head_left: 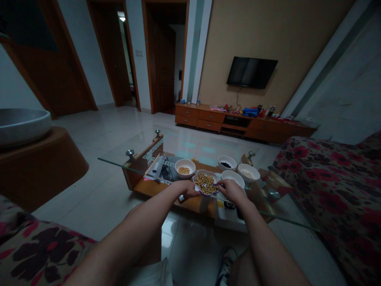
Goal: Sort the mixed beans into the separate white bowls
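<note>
Clearly scalloped bowl [212, 173], round beans [202, 182], smooth glass tabletop [122, 151].

A TV [252, 72] hangs on a tan wall [297, 24], its cord [238, 96] dangling toward a low wooden cabinet [210, 125] that bears a blue bundle [250, 112] and a bottle [199, 99]. A brown door [166, 69] stands ajar. At left, a basin [25, 125] sits on a stand [44, 167]; floral fabric [324, 174] covers the seat at right.
</note>
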`<state>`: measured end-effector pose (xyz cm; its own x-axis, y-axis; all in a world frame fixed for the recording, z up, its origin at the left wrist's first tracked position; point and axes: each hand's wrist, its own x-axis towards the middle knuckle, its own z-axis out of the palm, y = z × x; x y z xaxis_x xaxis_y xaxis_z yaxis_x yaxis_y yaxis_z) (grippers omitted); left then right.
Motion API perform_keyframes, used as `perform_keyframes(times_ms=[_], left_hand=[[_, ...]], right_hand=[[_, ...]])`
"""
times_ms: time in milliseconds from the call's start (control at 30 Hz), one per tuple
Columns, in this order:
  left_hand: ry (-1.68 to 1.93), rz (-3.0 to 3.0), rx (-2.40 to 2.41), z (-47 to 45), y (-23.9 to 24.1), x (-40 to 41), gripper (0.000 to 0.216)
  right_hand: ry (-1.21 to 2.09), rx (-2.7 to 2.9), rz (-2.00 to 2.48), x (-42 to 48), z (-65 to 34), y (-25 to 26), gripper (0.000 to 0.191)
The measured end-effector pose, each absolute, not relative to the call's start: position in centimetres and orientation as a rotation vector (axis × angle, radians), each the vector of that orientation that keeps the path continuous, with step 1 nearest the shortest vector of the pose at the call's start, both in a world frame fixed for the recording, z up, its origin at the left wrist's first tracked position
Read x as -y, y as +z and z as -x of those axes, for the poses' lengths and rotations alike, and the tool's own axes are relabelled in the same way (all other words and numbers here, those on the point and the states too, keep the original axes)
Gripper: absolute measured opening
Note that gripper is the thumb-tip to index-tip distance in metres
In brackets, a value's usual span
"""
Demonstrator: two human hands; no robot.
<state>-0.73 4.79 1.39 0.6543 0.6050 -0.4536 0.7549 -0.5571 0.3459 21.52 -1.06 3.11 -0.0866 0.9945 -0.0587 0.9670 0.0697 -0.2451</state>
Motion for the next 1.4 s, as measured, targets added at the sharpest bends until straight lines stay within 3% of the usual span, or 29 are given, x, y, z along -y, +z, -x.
perform_keyframes(times_ms=[600, 1067, 1400], left_hand=[[-0.419, -2.364, -1.035, 0.4, 3.6, -3.6, 0.045], [-0.445, -2.348, -1.017, 0.7, 1.4, -4.7, 0.047], [-0.412, -2.303, -0.985, 0.9, 0.6, -5.1, 0.046]], right_hand=[[0.219, 2.146, 1.944, 0.9, -19.5, 4.1, 0.034], [0.097, 2.148, 1.810, -1.0, -12.6, 3.9, 0.034], [0.136, 2.110, 1.929, -0.5, -15.6, 4.0, 0.037]])
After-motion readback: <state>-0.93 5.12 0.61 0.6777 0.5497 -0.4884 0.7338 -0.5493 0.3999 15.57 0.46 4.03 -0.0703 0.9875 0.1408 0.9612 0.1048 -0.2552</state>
